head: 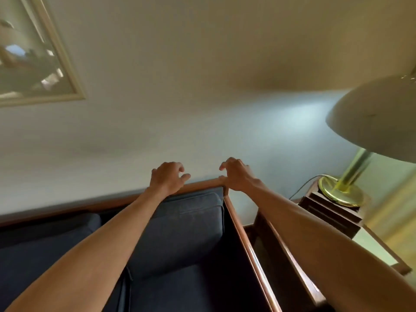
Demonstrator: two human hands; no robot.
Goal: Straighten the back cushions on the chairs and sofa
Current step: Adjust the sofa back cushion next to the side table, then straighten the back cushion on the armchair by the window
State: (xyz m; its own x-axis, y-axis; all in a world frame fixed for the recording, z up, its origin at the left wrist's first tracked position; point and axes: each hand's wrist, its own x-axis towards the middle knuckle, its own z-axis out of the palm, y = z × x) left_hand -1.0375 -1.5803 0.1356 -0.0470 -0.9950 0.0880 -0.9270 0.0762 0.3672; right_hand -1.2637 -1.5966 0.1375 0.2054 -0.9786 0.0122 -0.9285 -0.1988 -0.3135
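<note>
A dark blue back cushion (186, 224) leans upright against the wooden frame (202, 183) at the right end of the sofa. A second blue back cushion (45, 235) sits to its left, lower and in shadow. My left hand (167, 177) hovers above the top of the right cushion, fingers curled and apart, holding nothing. My right hand (235, 174) is over the sofa's back right corner, fingers bent, its thumb by the wooden rail. The blue seat cushion (186, 287) lies below.
The sofa's wooden side rail (249, 251) runs toward me on the right. Beyond it a dark wooden side table (331, 212) carries a brass lamp (344, 190) with a wide shade. A framed picture (33, 57) hangs on the pale wall at upper left.
</note>
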